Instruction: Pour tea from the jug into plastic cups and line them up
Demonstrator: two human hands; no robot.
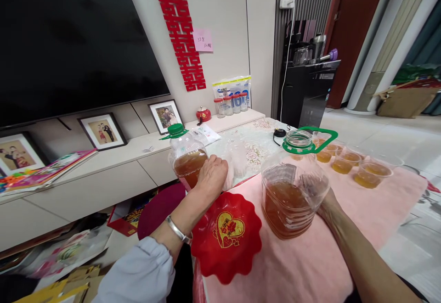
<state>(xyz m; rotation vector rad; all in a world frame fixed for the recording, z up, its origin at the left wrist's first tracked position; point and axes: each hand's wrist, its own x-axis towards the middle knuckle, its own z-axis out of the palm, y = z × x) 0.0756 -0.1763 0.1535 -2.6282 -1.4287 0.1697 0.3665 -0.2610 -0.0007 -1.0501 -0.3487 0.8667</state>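
A clear plastic jug [287,206] of amber liquid, uncapped with a green collar and handle, stands on the pink cloth. My right hand [319,197] grips its right side, and the fingers are partly hidden behind the plastic. My left hand [214,172] is closed, knuckles up, beside a second jug [189,163] with a green cap and similar liquid. Just right of that hand are clear plastic cups [237,156]. What its fingers hold, if anything, is hidden. A red scalloped tray [241,257] with a gold heart lies below, between both arms.
Several clear cups of amber liquid [368,176] stand on the pink cloth [386,211] at right. A coiled black cable [279,132] lies beyond the open jug. Along the left runs a white cabinet [117,174] with framed photos [103,131]. A maroon round seat [158,216] is below it.
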